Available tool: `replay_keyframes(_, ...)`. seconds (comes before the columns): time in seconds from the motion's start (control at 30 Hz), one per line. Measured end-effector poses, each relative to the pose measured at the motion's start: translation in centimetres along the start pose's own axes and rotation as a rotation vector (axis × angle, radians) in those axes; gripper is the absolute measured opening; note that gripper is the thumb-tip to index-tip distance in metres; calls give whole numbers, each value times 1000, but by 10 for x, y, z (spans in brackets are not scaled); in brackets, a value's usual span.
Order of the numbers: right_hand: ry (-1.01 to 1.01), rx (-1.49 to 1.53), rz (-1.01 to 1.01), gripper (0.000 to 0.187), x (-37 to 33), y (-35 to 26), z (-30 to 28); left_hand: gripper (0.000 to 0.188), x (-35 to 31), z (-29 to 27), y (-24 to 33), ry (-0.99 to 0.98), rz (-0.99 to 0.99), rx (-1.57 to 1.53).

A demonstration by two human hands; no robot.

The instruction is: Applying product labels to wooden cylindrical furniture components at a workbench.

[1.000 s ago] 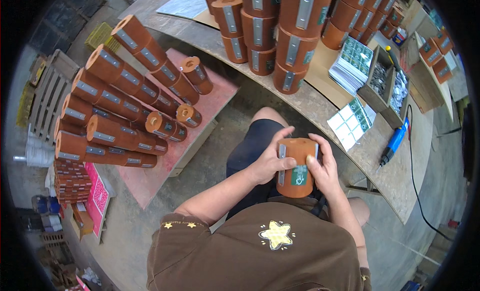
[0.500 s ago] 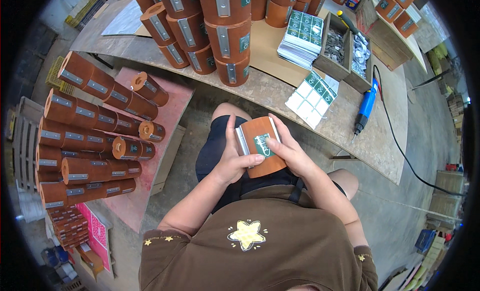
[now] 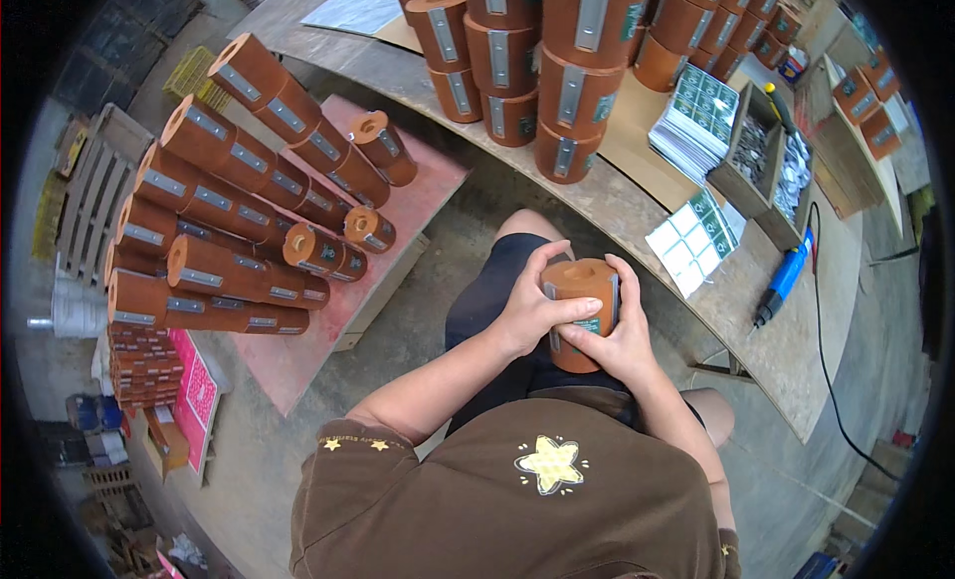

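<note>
Between my palms, above my lap, is a brown cylinder with a hole in its upper end and a metal strip along its side. My left hand wraps its left side, the thumb lying across the front. From the right, my right hand grips it, with its thumb just below the left one. Part of a green label shows by the thumbs; the rest is covered. On the bench beyond, a sheet of green labels, partly peeled to white, lies near the edge.
Stacked brown cylinders stand on the wooden bench. More lie in rows on a low pinkish table at left. At right are a label stack, a wooden box of small metal parts and a blue corded power screwdriver.
The cylinder has been turned from lying tilted, side up, to more upright with its holed end showing. My thumbs now cover much of its label. The whole view has swung left.
</note>
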State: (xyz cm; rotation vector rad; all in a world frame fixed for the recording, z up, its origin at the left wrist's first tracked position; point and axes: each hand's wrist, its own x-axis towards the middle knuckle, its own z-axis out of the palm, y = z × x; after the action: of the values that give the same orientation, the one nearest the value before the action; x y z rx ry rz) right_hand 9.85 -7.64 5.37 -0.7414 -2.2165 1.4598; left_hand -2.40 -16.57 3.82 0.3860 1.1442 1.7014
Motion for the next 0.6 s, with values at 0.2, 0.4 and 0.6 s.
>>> replay_keyframes(0.2,-84,16,-147,55,7,0,2,79,1,-26,16,-151,0,182)
replay_keyframes(0.4,70,96,-112,26,7,20,5,79,-6,-51,38,13,126,49)
replay_keyframes(0.6,117,187,75,32,-5,42,-15,77,15,-153,71,657,363,1013)
